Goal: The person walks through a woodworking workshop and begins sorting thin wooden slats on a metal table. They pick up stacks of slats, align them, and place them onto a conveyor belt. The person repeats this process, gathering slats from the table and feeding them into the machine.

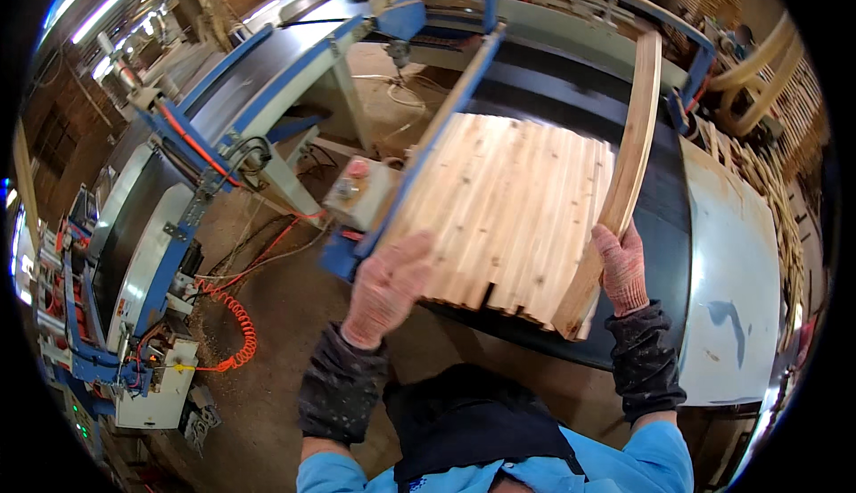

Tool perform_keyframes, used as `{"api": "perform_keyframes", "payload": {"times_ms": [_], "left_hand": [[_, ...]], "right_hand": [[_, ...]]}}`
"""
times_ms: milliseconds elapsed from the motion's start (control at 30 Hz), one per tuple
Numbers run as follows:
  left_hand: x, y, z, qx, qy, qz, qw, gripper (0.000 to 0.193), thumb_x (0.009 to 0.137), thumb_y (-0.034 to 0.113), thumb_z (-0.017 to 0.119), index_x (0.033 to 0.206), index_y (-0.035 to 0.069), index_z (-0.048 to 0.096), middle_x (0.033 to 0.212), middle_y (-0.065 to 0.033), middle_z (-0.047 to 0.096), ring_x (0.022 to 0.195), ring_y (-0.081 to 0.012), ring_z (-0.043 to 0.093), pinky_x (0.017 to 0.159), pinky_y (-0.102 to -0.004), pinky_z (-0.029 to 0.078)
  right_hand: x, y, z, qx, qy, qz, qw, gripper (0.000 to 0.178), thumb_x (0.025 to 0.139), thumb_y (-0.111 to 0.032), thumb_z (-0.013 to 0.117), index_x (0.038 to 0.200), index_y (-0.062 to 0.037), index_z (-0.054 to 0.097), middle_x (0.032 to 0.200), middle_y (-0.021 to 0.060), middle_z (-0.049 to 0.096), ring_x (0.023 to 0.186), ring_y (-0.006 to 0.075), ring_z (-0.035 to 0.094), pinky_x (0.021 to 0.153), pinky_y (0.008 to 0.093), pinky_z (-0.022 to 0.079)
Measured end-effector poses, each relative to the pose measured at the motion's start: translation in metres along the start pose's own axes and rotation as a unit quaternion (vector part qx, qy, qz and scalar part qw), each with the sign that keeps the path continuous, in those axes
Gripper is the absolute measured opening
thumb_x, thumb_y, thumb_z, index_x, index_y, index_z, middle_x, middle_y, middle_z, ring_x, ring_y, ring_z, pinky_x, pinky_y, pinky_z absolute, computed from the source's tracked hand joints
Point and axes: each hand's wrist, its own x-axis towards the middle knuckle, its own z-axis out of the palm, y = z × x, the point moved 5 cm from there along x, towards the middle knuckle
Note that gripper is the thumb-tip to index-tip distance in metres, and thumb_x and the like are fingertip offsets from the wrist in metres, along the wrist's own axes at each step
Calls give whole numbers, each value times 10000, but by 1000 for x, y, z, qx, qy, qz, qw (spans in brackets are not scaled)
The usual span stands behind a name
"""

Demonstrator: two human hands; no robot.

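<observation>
In a pinkish knit work glove, my right hand (623, 268) grips a long wooden strip (638, 127) near its close end. That strip is lifted and slants away from me, above the right side of a bed of pale wooden strips (508, 203). The bed's strips lie side by side on a black conveyor belt (658, 252), their near ends slightly uneven. My left hand (389, 286), gloved the same way, is at the near left corner of the bed with its fingers extended. Whether it touches the wood I cannot tell.
A blue rail (437, 141) runs along the belt's left side, beside a control box (359, 192) with a red button. A coiled orange air hose (245, 337) hangs by machinery at left. A pale metal sheet (731, 288) lies right of the belt, with stacked strips beyond.
</observation>
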Motion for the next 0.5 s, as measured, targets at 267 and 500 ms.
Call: {"api": "perform_keyframes", "payload": {"times_ms": [267,500], "left_hand": [[-23,57,-160,94,35,90,991,1103,895,199,897,1719,68,177,1579,-222,534,1422,-318,583,1120,-409,506],[-33,-8,-376,-130,227,-96,960,791,925,3,642,1653,125,357,1168,-74,657,784,-123,653,645,-276,556]], "right_hand": [[-44,-45,420,16,-214,-147,966,350,1071,-145,669,1396,-41,587,1079,-3,690,969,112,654,812,291,563],[-21,-36,691,-114,-463,-51,877,663,1053,-518,650,1539,-83,529,1160,135,724,1036,213,694,954,369,564]]}}
